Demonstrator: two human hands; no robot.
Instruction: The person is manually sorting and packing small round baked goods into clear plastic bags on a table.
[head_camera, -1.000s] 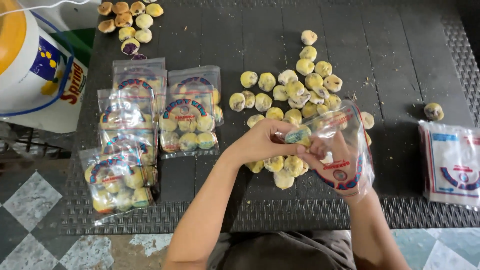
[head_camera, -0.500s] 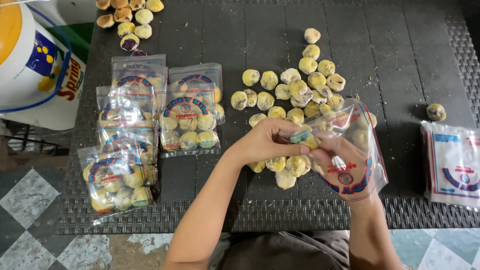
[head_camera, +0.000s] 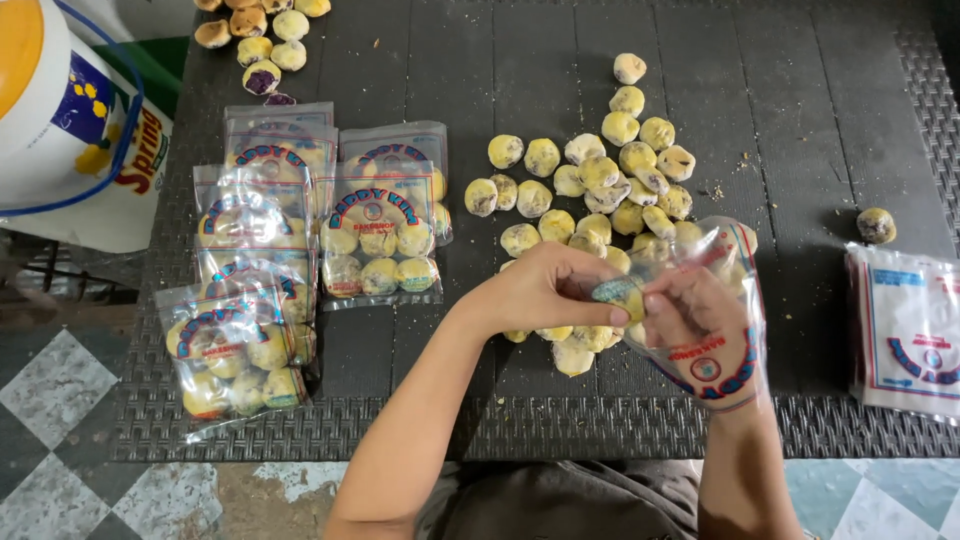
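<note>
— Two hands meet right of centre in the frame. The left hand (head_camera: 545, 290) has its grip pinched on one pastry (head_camera: 618, 293), a small yellowish ball, at the mouth of a clear bag (head_camera: 722, 330).

— And the right hand (head_camera: 700, 320)?

— It is tucked into the bag and clasps the film, so the bag stands open around it. I cannot tell through the printed plastic whether a pastry already lies in that palm; it may.

— Where are the other pastries?

— A loose pile (head_camera: 600, 180) lies on the dark table (head_camera: 800, 100) just above the hands, and a few sit beneath them. One stray ball (head_camera: 876, 225) sits far right, beside a stack of empty bags (head_camera: 905, 330). Filled packs (head_camera: 300, 250) lie at the left of the frame, more pastries (head_camera: 262, 40) at the upper left, next to a white bucket (head_camera: 60, 110).

— How would that pastry handle?

— Light, I judge, and crumbly: crumbs dot the table. A gentle pinch with fingertips on opposite sides of the ball should do; squeezing could crack the crust. The bag is thin, limp and slippery, best held at its rim so the mouth stays wide.
</note>
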